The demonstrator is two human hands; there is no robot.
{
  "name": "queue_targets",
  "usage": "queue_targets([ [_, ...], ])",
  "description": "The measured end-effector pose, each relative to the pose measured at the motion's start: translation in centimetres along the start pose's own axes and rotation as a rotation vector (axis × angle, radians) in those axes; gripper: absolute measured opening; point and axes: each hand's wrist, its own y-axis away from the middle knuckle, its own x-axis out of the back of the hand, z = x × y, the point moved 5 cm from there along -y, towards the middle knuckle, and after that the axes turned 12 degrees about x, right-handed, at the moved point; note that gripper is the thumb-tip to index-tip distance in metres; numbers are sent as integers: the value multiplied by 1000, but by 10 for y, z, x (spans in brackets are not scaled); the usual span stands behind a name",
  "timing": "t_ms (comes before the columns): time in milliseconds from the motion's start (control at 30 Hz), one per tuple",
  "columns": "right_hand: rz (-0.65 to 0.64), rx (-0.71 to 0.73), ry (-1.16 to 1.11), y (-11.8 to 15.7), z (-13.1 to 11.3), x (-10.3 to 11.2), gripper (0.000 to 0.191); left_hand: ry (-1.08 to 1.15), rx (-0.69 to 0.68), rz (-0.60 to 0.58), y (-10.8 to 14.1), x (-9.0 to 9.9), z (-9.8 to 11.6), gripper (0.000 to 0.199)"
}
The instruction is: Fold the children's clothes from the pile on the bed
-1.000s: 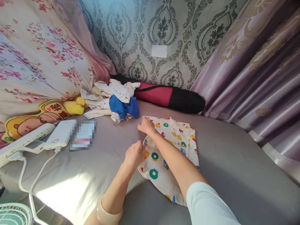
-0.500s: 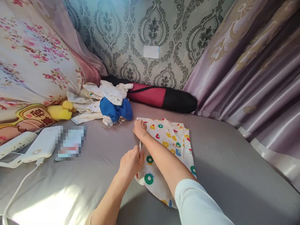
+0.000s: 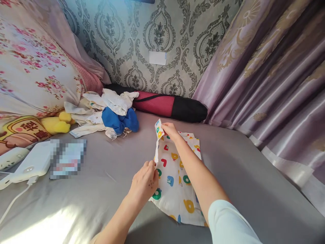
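Note:
A white piece of children's clothing (image 3: pixel 175 162), printed with coloured letters and rings, lies folded on the grey sheet before me; its exact kind is unclear. My right hand (image 3: pixel 170 130) pinches its far left corner, where a printed flap stands up off the sheet. Lower on the same left edge, my left hand (image 3: pixel 145 181) is closed round the cloth. Between the two hands the edge is drawn up into a narrow, taut strip. My fingertips are partly hidden on both hands.
Behind lies a heap of white and blue clothes (image 3: pixel 119 118), against a long black and red bag (image 3: pixel 162 104) by the wall. At left are a yellow plush toy (image 3: pixel 56 124), a white power bank (image 3: pixel 38 159) with a cable, and a blurred flat object (image 3: pixel 68 158). Purple curtains (image 3: pixel 254 84) hang right.
My right hand has moved right, lifting the garment's far left corner and turning it up. The left hand keeps hold of the near edge. The whole view has shifted slightly.

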Motion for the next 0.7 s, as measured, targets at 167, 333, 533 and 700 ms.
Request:
queue_targets([
  [167, 45, -18, -83, 12, 5, 36, 17, 56, -186, 98, 7, -11, 7, 20],
  [333, 98, -14, -104, 31, 23, 70, 18, 52, -276, 79, 14, -21, 17, 25],
  [533, 160, -38, -8, 49, 60, 105, 15, 14, -333, 11, 20, -30, 25, 24],
  [700, 214, -27, 136, 56, 82, 121, 25, 23, -403, 23, 24, -35, 27, 23],
])
